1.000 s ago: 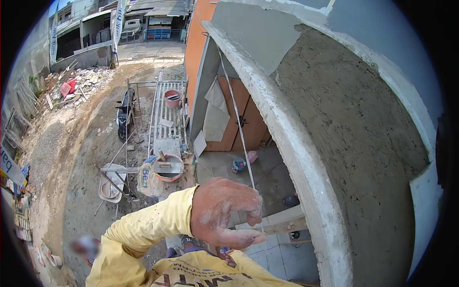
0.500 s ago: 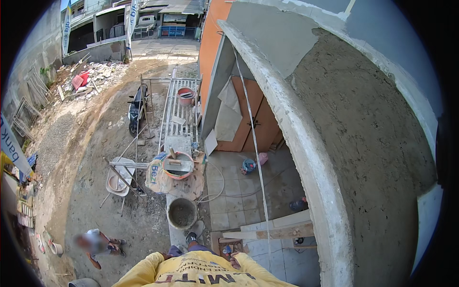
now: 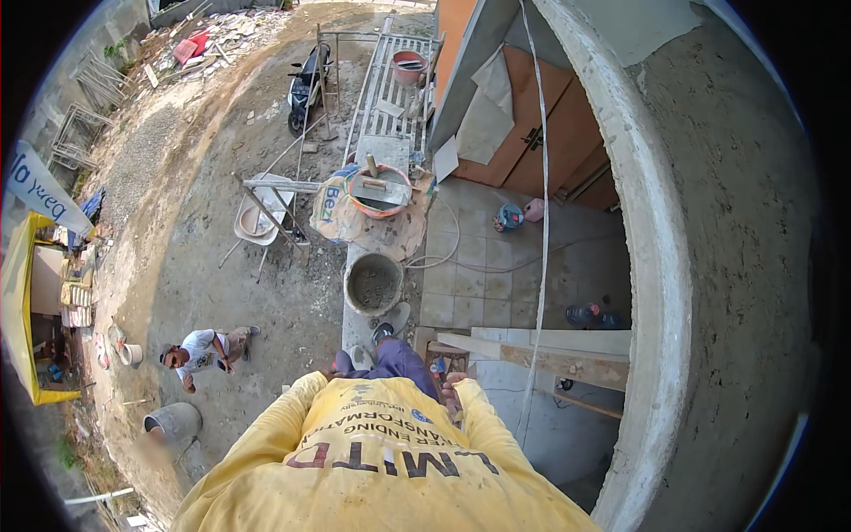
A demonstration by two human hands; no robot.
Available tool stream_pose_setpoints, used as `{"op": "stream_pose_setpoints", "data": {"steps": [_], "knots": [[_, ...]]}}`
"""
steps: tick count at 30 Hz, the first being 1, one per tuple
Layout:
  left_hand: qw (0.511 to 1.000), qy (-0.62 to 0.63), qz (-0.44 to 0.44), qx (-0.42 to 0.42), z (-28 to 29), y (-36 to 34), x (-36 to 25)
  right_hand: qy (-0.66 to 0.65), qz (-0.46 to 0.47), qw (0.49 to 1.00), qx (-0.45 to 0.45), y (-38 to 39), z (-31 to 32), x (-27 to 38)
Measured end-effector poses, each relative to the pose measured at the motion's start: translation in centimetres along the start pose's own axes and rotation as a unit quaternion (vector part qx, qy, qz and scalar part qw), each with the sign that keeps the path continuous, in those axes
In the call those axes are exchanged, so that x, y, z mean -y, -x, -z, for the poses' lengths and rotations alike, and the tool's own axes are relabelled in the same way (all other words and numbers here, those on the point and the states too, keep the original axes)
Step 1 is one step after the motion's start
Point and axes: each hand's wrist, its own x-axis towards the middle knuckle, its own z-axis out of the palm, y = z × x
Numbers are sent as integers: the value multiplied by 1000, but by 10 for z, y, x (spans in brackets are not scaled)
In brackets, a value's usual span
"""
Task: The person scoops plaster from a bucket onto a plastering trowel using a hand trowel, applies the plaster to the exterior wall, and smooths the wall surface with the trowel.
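Observation:
I look down over my yellow shirt and shoes on a narrow plank platform (image 3: 353, 332). My left hand (image 3: 330, 374) hangs low beside my thigh, mostly hidden by shirt and sleeve. My right hand (image 3: 452, 390) is low at my other side, near wooden boards (image 3: 550, 362); its fingers are too small to read. Just ahead of my feet stands a grey bucket (image 3: 374, 284) with mortar in it. Beyond it, an orange tub (image 3: 379, 204) with a trowel (image 3: 374, 184) and float rests on a torn sack (image 3: 331, 217).
A rough concrete edge (image 3: 656, 266) curves along my right, with a cord (image 3: 542, 266) hanging inside it over a tiled floor below. Metal scaffold bars (image 3: 292, 184) and a wheelbarrow (image 3: 257, 222) are left of the platform. A co-worker (image 3: 204, 355) stands on the ground below left.
My left hand, raised by the cord a second ago, has dropped to my side. The view has tilted down and swung left. The co-worker's posture has shifted.

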Motion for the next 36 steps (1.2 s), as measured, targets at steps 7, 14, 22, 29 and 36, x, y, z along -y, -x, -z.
{"op": "stream_pose_setpoints", "data": {"steps": [7, 14, 22, 29, 36], "knots": [[989, -117, 86, 20, 22, 38, -35, -45, -48, 998, 22, -9, -1, -69], [979, -197, 50, 2, 71, 32, -57, -81, -86, 990, 81, -47, -5, -42], [981, -134, 58, -125, 111, 79, -226, -193, -62, 966, 160, -105, -24, 74], [961, -141, 33, -237, 137, 68, -265, -217, 42, 963, 157, -99, -26, 116], [958, -214, 38, -185, 166, 44, -301, -328, -102, 928, 141, -98, -5, -25]]}}
